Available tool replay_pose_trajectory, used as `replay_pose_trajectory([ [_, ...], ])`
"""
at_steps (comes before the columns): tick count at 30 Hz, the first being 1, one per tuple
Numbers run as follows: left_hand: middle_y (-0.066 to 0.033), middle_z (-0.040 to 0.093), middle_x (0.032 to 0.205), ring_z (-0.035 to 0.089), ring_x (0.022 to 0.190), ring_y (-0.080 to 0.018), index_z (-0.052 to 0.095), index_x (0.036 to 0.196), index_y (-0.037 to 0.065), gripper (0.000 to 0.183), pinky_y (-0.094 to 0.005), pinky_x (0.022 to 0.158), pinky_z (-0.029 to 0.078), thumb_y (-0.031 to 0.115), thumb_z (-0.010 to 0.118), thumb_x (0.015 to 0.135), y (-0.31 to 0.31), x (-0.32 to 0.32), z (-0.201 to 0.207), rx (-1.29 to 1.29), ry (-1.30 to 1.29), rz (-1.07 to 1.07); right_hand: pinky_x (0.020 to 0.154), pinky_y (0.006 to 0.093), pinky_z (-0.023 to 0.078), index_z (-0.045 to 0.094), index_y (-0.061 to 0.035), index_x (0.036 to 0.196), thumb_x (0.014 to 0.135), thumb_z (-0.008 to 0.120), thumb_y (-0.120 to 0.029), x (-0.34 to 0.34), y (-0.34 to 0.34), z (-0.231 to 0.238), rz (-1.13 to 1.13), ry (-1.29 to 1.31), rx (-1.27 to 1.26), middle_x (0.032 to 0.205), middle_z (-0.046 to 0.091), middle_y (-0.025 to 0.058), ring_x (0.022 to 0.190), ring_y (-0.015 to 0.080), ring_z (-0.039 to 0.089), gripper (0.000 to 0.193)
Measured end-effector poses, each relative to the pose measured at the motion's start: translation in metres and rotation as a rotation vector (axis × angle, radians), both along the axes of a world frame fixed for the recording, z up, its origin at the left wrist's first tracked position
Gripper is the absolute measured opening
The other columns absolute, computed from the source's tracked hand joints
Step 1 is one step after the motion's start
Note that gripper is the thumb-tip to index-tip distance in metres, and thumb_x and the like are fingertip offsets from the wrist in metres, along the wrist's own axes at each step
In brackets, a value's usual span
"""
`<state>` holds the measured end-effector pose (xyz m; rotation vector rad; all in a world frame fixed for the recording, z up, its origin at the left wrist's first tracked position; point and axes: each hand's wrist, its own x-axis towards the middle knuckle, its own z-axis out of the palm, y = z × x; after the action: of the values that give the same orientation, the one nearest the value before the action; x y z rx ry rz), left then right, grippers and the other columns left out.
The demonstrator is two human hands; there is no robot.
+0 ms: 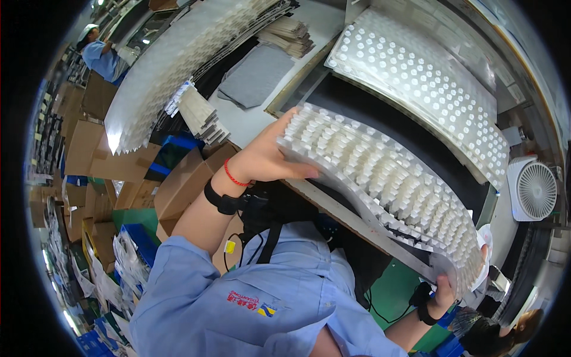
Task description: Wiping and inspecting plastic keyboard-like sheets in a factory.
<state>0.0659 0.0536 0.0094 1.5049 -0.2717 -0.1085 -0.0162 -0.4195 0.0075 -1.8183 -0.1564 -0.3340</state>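
Observation:
Between my hands is a stack of translucent plastic blister trays [380, 160], with rows of small white raised cups; it sags and bends in the middle. My left hand [270, 152] grips its left end, thumb along the near edge and the other fingers partly hidden behind it. At the lower right end my right hand [443, 293] is closed on the same stack, thumb showing and most fingers hidden. Beyond it, across a dark work surface [363, 104], lies another translucent tray [422, 83] with rows of round white studs.
To the left stands a tall pile of translucent trays [184, 65], beside grey cloths [256, 74] and bundled flat strips [202, 116]. A white fan [534, 189] is at the right. Cardboard boxes [178, 178] crowd the left floor. Another person [100, 53] stands far left.

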Motion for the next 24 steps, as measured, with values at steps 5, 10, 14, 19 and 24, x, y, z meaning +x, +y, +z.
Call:
replay_pose_trajectory([
  [5, -0.0063, 0.061, 0.129, 0.056, 0.115, -0.0115, 0.037, 0.148, 0.0, 0.087, -0.0296, 0.101, 0.047, -0.006, 0.085, 0.075, -0.005, -0.002, -0.001, -0.133, -0.011, 0.054, 0.112, 0.0401, 0.035, 0.025, 0.0017, 0.155, 0.073, 0.087, -0.037, -0.029, -0.097, -0.057, -0.262, 0.401, -0.082, 0.145, 0.046, 0.0175, 0.132, 0.0272, 0.046, 0.109],
  [10, -0.0078, 0.062, 0.128, 0.056, 0.114, -0.0124, 0.036, 0.148, 0.0, 0.088, -0.0302, 0.099, 0.048, -0.002, 0.086, 0.075, 0.001, -0.002, -0.002, 0.076, -0.264, 0.086, 0.111, 0.0406, 0.036, 0.03, 0.0026, 0.152, 0.076, 0.085, -0.027, -0.027, -0.091, -0.052, -0.195, 0.298, -0.055, 0.143, 0.048, 0.0166, 0.131, 0.0265, 0.047, 0.098],
  [14, -0.0095, 0.062, 0.126, 0.056, 0.112, -0.0141, 0.035, 0.146, -0.002, 0.09, -0.0292, 0.097, 0.048, 0.004, 0.088, 0.074, 0.003, -0.002, 0.004, 0.185, -0.12, 0.018, 0.111, 0.0409, 0.037, 0.033, 0.0033, 0.15, 0.077, 0.084, -0.023, -0.019, -0.087, -0.051, -0.128, 0.168, 0.012, 0.142, 0.049, 0.0164, 0.13, 0.0263, 0.048, 0.093],
  [19, -0.0107, 0.062, 0.126, 0.055, 0.113, -0.0142, 0.035, 0.145, -0.003, 0.088, -0.0281, 0.095, 0.048, 0.006, 0.088, 0.075, 0.002, 0.001, -0.002, 0.267, -0.112, -0.049, 0.108, 0.0403, 0.04, 0.049, 0.0046, 0.139, 0.082, 0.08, -0.019, -0.02, -0.081, -0.048, -0.148, 0.212, -0.006, 0.131, 0.059, 0.0152, 0.12, 0.0256, 0.056, 0.069],
  [24, -0.0099, 0.063, 0.126, 0.056, 0.113, -0.0152, 0.04, 0.143, -0.001, 0.084, -0.0311, 0.097, 0.047, 0.006, 0.087, 0.075, 0.002, -0.006, 0.014, 0.168, -0.039, 0.021, 0.098, 0.0386, 0.047, 0.066, 0.0063, 0.118, 0.086, 0.076, -0.016, -0.013, -0.044, 0.005, -0.27, 0.29, -0.094, 0.116, 0.067, 0.0117, 0.106, 0.0235, 0.062, 0.04],
])
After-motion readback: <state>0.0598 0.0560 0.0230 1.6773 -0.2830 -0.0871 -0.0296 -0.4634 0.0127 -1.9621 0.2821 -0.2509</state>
